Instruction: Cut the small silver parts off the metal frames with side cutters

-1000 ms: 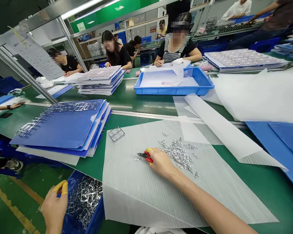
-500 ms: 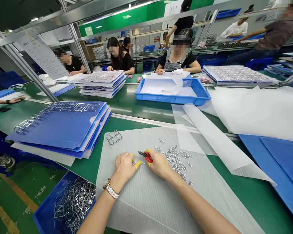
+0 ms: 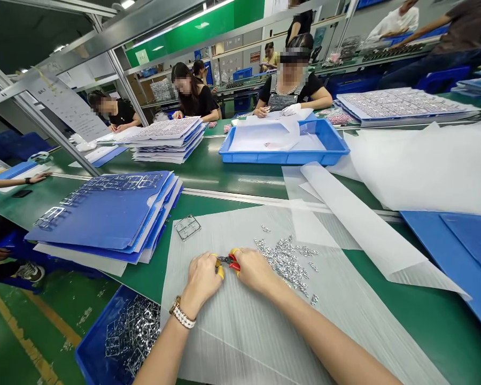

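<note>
My right hand grips red-handled side cutters, their dark jaws pointing left. At the jaws' tip is my left hand, its yellow-covered thumb and finger closed together; whatever is between them is hidden. Both hands are over a white foam sheet. Just right of my right hand lies a loose heap of small shiny silver parts. A square silver sprue frame rests on the sheet beyond my left hand.
Blue boards with silver frames on top are stacked at left. Below the table edge, a blue bin holds silver frames. Across the bench stands a blue tray. Rolled foam lies at right. Several co-workers sit opposite.
The cutters have moved left, up to my left fingertips. My left thumb and finger, apart earlier, are now closed together. The view has shifted slightly.
</note>
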A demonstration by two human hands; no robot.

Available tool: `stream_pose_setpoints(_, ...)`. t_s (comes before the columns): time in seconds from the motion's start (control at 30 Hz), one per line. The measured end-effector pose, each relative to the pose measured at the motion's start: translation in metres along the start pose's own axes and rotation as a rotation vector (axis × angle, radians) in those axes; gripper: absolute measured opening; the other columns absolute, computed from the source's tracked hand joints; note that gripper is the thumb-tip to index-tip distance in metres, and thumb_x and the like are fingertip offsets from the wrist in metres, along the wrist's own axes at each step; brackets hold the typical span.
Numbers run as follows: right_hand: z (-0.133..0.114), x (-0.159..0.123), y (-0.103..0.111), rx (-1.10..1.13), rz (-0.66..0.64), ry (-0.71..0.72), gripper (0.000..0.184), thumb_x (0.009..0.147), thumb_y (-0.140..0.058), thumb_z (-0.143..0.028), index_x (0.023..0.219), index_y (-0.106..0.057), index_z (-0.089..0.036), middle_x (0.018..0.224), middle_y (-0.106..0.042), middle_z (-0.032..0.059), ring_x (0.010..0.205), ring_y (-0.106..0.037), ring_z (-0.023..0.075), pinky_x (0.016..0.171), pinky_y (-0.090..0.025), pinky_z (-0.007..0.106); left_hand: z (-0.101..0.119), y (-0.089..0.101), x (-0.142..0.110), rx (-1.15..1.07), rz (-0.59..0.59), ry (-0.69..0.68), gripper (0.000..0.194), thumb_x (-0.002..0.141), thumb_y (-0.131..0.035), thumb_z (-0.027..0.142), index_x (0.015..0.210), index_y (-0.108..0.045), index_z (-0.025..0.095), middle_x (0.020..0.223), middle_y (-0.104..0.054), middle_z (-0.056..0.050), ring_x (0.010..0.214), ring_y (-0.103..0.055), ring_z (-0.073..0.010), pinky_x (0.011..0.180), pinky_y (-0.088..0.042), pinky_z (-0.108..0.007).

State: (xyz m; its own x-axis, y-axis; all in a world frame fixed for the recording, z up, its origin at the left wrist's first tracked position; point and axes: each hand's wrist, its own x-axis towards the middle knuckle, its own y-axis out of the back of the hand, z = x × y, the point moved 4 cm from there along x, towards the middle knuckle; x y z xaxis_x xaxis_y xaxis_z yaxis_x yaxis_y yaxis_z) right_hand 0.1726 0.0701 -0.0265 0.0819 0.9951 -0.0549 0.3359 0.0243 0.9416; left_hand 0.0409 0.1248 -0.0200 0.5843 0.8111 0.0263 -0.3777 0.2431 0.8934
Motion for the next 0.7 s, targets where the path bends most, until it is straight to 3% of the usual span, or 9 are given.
stream_pose_setpoints(0.33, 0.000, 0.001, -0.001, -0.011, 0.009, -0.001, 0.014, 0.080, -0.051, -0.017, 0.093, -0.057, -0.018, 0.086, -0.065, 0.0073, 0.078, -0.060, 0.0213, 0.061, -0.032, 0.028, -0.030, 0.008, -0.010, -0.610, 0.168, 0.146, 0.013, 0.076, -0.055, 0.030, 0.077, -0.062, 0.018, 0.071, -0.066, -0.004, 0.066, -0.060, -0.0174, 0.062, -0.044, -0.028)
stream_pose_setpoints(0.7, 0.008, 0.005, 0.004, 0.164, 0.023, -0.081, 0.020, 0.078, -0.047, -0.013, 0.095, -0.056, -0.018, 0.086, -0.065, 0.0060, 0.078, -0.060, 0.0198, 0.061, -0.036, 0.026, -0.023, 0.009, -0.012, -1.034, 0.170, 0.238, 0.017, 0.070, -0.067, 0.031, 0.076, -0.061, 0.017, 0.067, -0.067, -0.004, 0.064, -0.061, -0.0152, 0.062, -0.044, -0.026)
